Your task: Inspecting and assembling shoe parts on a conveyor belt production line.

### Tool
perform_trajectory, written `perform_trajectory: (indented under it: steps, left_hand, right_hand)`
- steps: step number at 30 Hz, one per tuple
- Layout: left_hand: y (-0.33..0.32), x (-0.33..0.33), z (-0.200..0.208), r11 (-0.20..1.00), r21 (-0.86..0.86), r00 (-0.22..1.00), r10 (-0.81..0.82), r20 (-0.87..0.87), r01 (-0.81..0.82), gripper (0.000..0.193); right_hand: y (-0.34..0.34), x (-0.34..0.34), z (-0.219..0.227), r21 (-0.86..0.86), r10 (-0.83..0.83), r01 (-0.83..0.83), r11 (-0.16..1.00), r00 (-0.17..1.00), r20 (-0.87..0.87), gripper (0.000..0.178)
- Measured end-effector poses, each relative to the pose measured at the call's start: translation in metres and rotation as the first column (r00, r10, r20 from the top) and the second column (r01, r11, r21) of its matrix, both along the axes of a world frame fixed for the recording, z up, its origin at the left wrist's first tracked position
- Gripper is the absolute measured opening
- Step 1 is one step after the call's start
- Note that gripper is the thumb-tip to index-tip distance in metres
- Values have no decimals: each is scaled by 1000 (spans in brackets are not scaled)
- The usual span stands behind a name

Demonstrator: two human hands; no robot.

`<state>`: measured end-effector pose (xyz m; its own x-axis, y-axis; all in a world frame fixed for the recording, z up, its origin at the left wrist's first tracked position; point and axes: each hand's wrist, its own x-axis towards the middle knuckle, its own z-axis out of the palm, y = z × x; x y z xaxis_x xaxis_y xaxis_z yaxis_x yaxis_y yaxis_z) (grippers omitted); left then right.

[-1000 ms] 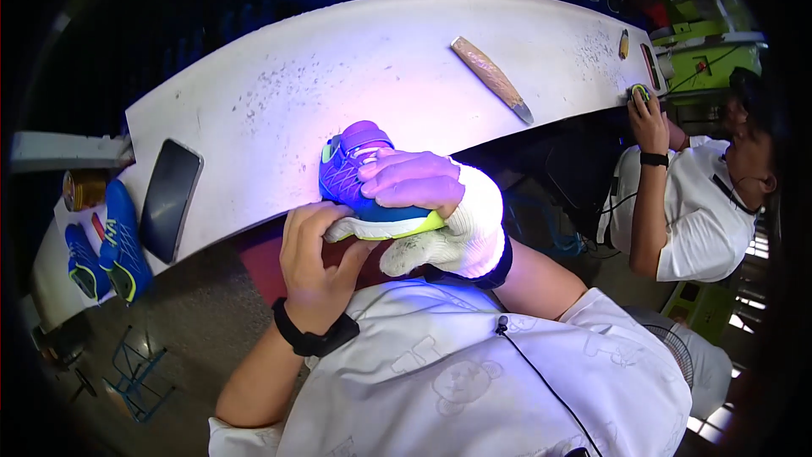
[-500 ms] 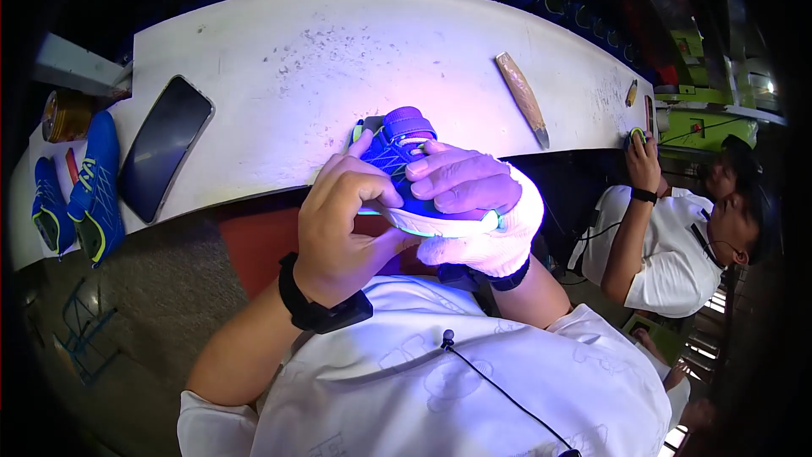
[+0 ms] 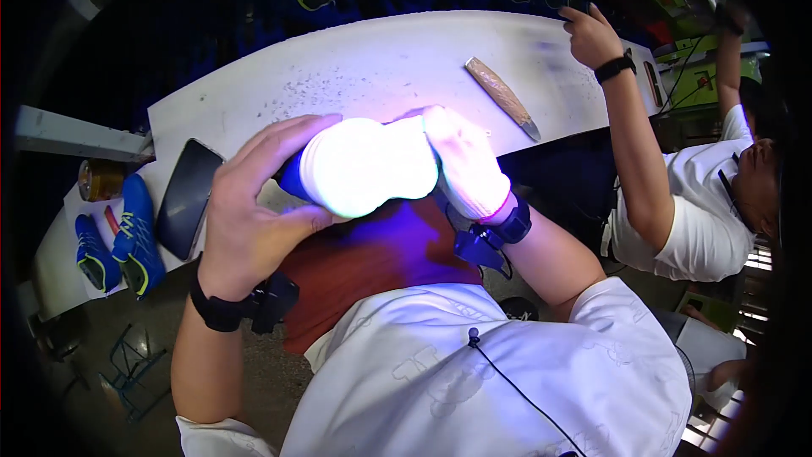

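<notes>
White bench (image 3: 355, 68) carries a phone (image 3: 188, 197) (dark), possibly a knife (image 3: 502, 97).

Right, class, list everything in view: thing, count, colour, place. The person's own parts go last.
held shoe: one, sole glowing white, blue upper, between both hands
table: one, white, ahead
phone: one, black, table's left
tool: one, wooden handle, table's right
blue shoes: two, far left
co-worker: one, white shirt, right
left hand: bare, black wristband, gripping shoe
right hand: white glove, on shoe's other end
</notes>
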<state>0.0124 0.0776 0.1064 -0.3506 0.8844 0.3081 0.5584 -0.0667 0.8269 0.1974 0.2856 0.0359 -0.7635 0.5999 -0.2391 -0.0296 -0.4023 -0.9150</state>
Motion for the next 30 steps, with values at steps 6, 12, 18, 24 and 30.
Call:
perform_trajectory:
  steps: [6,12,18,24,30]
  left_hand:
    - [24,3,11,988,-75,974,145,171,-134,74]
    - [25,-7,30,877,-476,984,132,119,-60,63]
    - [17,-8,9,894,-405,939,286,189,-191,51]
    - [46,-11,19,840,-470,949,316,20,-270,56]
    - [84,3,39,854,-450,934,107,-340,-261,69]
  right_hand:
    - [-17,-62,72,841,313,-122,527,948,-59,60]
    - [-24,-83,36,533,270,-86,842,922,-278,33]
    - [-13,-119,30,110,226,-197,974,868,-442,19]
    - [-3,-114,56,471,423,-288,834,881,-210,20]
    - [28,-86,55,696,424,-203,689,891,-160,35]
